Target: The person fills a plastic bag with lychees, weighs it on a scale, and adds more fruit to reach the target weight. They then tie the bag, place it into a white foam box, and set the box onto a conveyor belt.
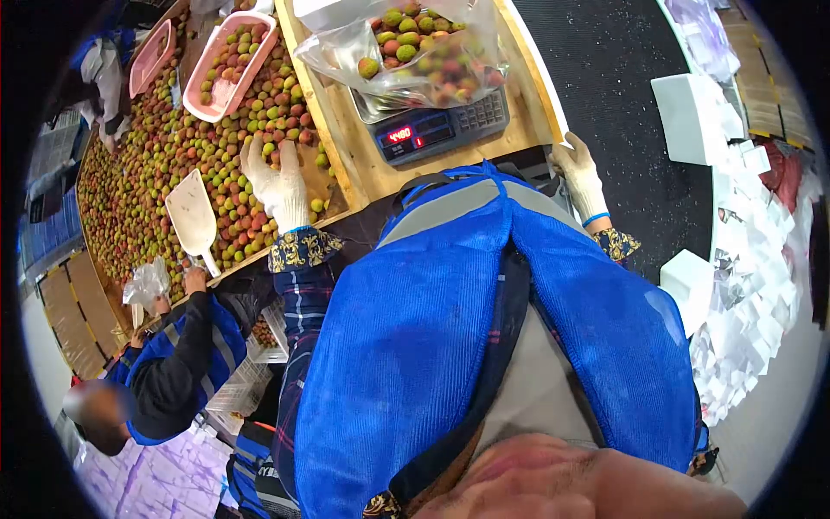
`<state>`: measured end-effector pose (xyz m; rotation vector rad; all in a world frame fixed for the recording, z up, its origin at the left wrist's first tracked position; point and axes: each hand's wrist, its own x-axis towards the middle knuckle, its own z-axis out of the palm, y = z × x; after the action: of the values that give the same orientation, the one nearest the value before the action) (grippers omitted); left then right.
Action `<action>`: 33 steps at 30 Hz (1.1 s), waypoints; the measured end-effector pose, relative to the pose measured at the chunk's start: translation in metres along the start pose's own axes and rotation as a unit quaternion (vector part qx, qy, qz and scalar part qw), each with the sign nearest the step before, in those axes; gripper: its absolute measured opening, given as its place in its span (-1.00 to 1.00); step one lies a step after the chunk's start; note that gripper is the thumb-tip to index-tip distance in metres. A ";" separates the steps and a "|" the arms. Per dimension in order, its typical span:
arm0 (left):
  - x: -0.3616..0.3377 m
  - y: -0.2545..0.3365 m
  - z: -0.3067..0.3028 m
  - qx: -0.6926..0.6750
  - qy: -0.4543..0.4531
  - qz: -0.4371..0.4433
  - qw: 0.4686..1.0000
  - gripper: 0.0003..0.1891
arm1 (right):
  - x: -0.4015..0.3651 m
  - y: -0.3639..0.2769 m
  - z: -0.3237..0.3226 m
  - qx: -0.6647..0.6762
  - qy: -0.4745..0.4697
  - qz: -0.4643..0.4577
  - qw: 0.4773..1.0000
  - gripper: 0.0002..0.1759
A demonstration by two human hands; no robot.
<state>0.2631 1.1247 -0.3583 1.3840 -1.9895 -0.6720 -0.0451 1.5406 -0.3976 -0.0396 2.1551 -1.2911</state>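
My left hand [277, 186], in a white knit glove, lies among loose lychees [264, 143] at the near edge of a heaped sorting table. Its fingers are spread, with fruit around and between the tips; I cannot see anything gripped. My right hand [581, 177], gloved too, rests at the corner of the wooden frame [540, 82] beside the black belt, fingers apart and holding nothing visible. Between both hands stands a digital scale [441, 130], its red display lit, seemingly showing 4480. A clear plastic bag [337, 52] of lychees sits on its pan.
A white scoop [192, 214] and a pink basket [226, 91] lie on the fruit; another pink basket [153, 59] is farther back. At left, a co-worker [186, 359] reaches to the table. White foam boxes [687, 121] line the black conveyor belt [618, 95].
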 end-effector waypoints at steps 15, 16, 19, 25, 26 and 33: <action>0.032 -0.050 0.020 -0.012 -0.146 -0.024 0.989 -0.50 | -0.004 0.023 -0.002 0.034 0.023 -0.008 0.999 -0.11; 0.036 -0.069 0.024 0.018 -0.192 -0.023 0.981 -0.55 | -0.004 0.025 -0.001 0.033 0.028 -0.012 0.999 -0.10; 0.035 -0.115 0.048 0.088 -0.291 -0.011 0.953 -0.61 | 0.001 0.024 -0.001 0.018 0.011 -0.001 1.000 -0.10; -0.010 -0.163 0.107 0.155 -0.306 0.002 0.939 -0.62 | -0.002 0.010 0.002 0.012 0.009 -0.005 1.000 -0.11; -0.014 -0.164 0.111 0.154 -0.289 -0.011 0.945 -0.61 | -0.002 0.009 0.002 0.010 0.012 -0.005 1.000 -0.11; -0.001 -0.201 0.094 0.015 -0.059 -0.098 0.993 -0.58 | -0.003 0.010 -0.001 0.008 0.002 -0.005 1.000 -0.09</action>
<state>0.3217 1.0668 -0.5638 1.6067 -1.9766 -0.8309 -0.0403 1.5481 -0.4038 -0.0426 2.1500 -1.3147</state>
